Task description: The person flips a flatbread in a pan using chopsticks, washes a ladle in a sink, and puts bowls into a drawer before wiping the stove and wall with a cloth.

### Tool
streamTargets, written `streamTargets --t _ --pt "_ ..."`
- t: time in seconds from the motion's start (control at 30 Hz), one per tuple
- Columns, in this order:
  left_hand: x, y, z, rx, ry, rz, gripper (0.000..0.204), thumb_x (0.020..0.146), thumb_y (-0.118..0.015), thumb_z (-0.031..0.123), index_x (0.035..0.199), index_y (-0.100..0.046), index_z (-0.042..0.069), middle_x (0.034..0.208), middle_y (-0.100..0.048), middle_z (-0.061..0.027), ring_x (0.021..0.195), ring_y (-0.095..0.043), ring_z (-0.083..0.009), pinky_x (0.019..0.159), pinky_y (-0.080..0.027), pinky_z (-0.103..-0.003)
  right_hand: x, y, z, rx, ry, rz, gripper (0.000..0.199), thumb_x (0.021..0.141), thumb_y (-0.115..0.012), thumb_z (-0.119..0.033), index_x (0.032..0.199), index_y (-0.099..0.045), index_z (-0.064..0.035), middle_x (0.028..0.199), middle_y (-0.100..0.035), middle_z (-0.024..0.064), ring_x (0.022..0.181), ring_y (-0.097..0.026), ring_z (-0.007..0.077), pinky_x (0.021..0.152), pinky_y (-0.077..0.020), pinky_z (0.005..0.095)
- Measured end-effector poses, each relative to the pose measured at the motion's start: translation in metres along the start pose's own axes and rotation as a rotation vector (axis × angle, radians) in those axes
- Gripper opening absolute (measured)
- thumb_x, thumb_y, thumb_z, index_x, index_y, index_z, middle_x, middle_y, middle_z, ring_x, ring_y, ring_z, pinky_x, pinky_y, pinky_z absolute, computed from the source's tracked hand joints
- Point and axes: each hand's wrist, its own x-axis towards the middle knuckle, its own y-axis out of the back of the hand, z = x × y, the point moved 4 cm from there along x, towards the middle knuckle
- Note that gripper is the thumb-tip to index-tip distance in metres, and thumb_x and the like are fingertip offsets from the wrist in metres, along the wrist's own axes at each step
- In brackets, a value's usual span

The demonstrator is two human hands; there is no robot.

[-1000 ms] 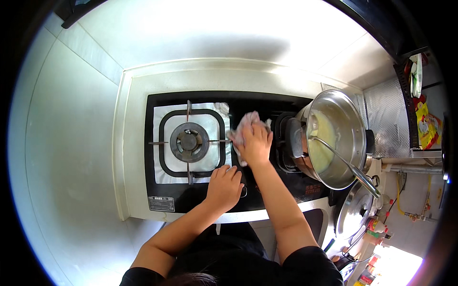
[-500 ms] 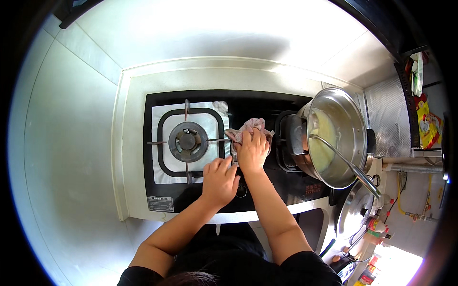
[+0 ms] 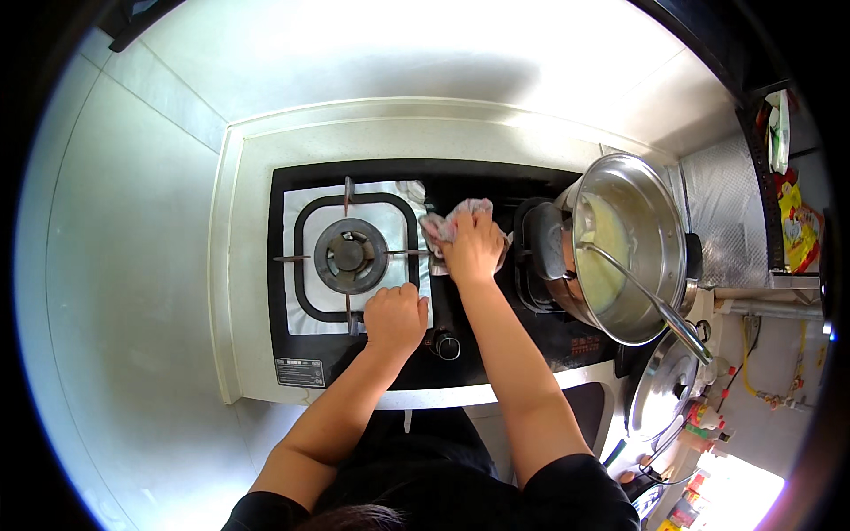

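Observation:
A crumpled pinkish-grey cloth (image 3: pixel 457 221) lies on the black glass of the gas stove (image 3: pixel 469 341), between the left burner and the right one. My right hand (image 3: pixel 475 246) is closed over the cloth and presses it to the stove top. My left hand (image 3: pixel 396 317) is curled with the knuckles up at the lower right corner of the foil sheet (image 3: pixel 305 326) around the left burner (image 3: pixel 351 257). Its fingertips are hidden, so whatever they grip, if anything, does not show. A black pan support (image 3: pixel 305 212) frames that burner.
On the right burner stands a large steel pot (image 3: pixel 651 265) with pale yellowish liquid and a ladle (image 3: pixel 651 301) leaning out over its rim. A stove knob (image 3: pixel 447 345) sits near the front edge. Right of the stove lie a pot lid (image 3: pixel 660 389) and several bottles (image 3: pixel 704 416).
My right hand and the cloth have shifted slightly away from me. My left hand has drawn away from the cloth, slightly left, and its fingers have curled in.

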Motion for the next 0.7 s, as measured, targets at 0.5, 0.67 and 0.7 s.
streamTargets --t 0.5,0.67,0.7 --pt "0.001 0.005 -0.008 -0.005 -0.032 0.062 0.019 0.075 -0.069 0.018 0.068 -0.054 0.007 0.064 -0.058 -0.0104 0.062 -0.057 -0.0323 0.057 -0.044 -0.044 -0.013 -0.027 0.012 0.160 0.094 0.185 0.032 0.066 -0.070 -0.018 0.095 -0.060 -0.0082 0.101 -0.057 0.0118 0.097 -0.056 0.0351 0.079 -0.0471 0.0445" --pt "0.001 0.002 -0.007 0.002 -0.070 0.055 0.019 0.075 -0.069 0.017 0.070 -0.054 0.006 0.064 -0.058 -0.0112 0.062 -0.057 -0.0323 0.057 -0.044 -0.043 -0.106 0.004 0.005 0.013 0.127 -0.236 0.046 0.070 -0.070 -0.016 0.113 -0.058 -0.0049 0.109 -0.056 0.0124 0.107 -0.053 0.0338 0.080 -0.0472 0.0444" --pt "0.001 0.000 -0.007 0.009 -0.059 0.039 0.019 0.075 -0.069 0.017 0.071 -0.054 0.006 0.065 -0.058 -0.0114 0.063 -0.057 -0.0323 0.057 -0.045 -0.043 -0.116 0.012 0.001 0.005 0.196 -0.323 0.044 0.070 -0.070 -0.014 0.112 -0.059 -0.0055 0.107 -0.056 0.0112 0.105 -0.054 0.0323 0.079 -0.0476 0.0432"
